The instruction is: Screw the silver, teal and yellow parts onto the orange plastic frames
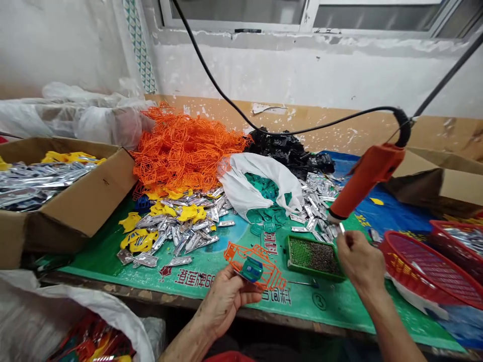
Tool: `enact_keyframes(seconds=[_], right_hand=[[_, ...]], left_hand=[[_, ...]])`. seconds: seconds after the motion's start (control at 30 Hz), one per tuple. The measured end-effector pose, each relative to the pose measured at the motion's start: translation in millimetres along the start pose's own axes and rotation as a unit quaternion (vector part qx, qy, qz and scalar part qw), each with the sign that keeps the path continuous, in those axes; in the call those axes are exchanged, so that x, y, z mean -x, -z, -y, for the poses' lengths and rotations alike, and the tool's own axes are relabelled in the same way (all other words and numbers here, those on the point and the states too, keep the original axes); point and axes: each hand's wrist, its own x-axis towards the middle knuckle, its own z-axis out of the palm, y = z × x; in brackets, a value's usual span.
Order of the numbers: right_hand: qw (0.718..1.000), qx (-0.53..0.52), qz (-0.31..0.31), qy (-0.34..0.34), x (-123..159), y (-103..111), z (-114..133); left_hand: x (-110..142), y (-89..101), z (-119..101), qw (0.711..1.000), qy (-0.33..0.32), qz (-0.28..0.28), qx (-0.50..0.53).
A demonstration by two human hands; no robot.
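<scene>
My left hand (226, 301) is closed on an orange plastic frame (260, 264) with a teal plastic piece (252, 270) set on it, held just above the table's front edge. My right hand (360, 261) is up beside a green tray of small screws (315, 256), its fingers pinched near the tip of an orange electric screwdriver (364, 178) that hangs on a black cable. I cannot make out what the fingers pinch.
On the green mat (211, 266) lie a heap of orange frames (181, 146), silver and yellow parts (177, 226), a white bag of teal pieces (264, 196) and black parts (287, 148). A cardboard box (56, 201) stands left; red baskets (430, 271) stand right.
</scene>
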Motion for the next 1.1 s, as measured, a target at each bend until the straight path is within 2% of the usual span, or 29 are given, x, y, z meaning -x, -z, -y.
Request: enact_keyframes(seconds=[0.1, 0.17, 0.2, 0.27, 0.33, 0.43, 0.5, 0.53, 0.6, 0.7, 0.8, 0.87, 0.9, 0.97, 1.03, 1.1], right_hand=[[0.989, -0.110, 0.076, 0.066, 49.5, 9.1, 17.4], [0.944, -0.283, 0.146, 0.090, 81.0, 9.8, 30.2], [0.928, -0.328, 0.152, 0.087, 93.1, 9.0, 36.6], [0.915, -0.364, 0.137, 0.102, 108.0, 6.6, 47.8], [0.922, -0.350, 0.082, 0.141, 113.3, 4.6, 56.4], [0.922, -0.319, 0.000, 0.220, 116.5, 2.3, 64.7], [0.907, -0.322, -0.006, 0.270, 121.1, 1.6, 68.6], [0.898, -0.331, 0.004, 0.289, 124.0, 1.8, 70.3], [0.879, -0.358, 0.050, 0.311, 128.8, 4.1, 72.9], [0.850, -0.404, 0.173, 0.291, 129.4, 9.4, 73.9], [0.793, -0.473, 0.326, 0.204, 122.2, 10.0, 71.6], [0.768, -0.500, 0.372, 0.148, 116.2, 6.4, 69.4], [0.774, -0.496, 0.369, 0.136, 113.5, 4.2, 68.6], [0.818, -0.448, 0.327, 0.154, 109.4, 0.2, 67.6], [0.861, -0.381, 0.267, 0.207, 107.1, -1.7, 67.4], [0.878, -0.345, 0.187, 0.273, 106.5, -1.5, 67.9]], left_hand=[[-3.3, 0.9, 2.7, 0.999, -0.026, -0.018, 0.011], [-6.7, 1.4, 5.2, 0.998, -0.049, -0.029, 0.007], [-8.2, 1.8, 6.2, 0.998, -0.063, -0.032, -0.003], [-9.6, 3.6, 6.8, 0.992, -0.107, -0.045, -0.050], [-7.9, 6.1, 4.8, 0.971, -0.187, -0.070, -0.134], [-0.6, 9.3, -0.5, 0.900, -0.327, -0.074, -0.280], [4.0, 10.1, -2.6, 0.859, -0.376, -0.048, -0.343], [5.4, 10.2, -2.6, 0.849, -0.383, -0.038, -0.363], [5.9, 10.3, -1.4, 0.842, -0.379, -0.033, -0.382], [3.3, 10.8, 1.1, 0.862, -0.346, -0.038, -0.368], [1.3, 11.2, 1.0, 0.887, -0.313, -0.029, -0.339], [1.2, 11.1, -0.2, 0.894, -0.296, -0.007, -0.335], [1.2, 11.1, -0.8, 0.898, -0.286, 0.005, -0.335], [0.9, 11.4, -1.5, 0.907, -0.264, 0.019, -0.328], [-0.5, 12.3, -1.3, 0.918, -0.248, 0.018, -0.309], [-2.6, 12.9, 0.0, 0.928, -0.239, 0.020, -0.284]])
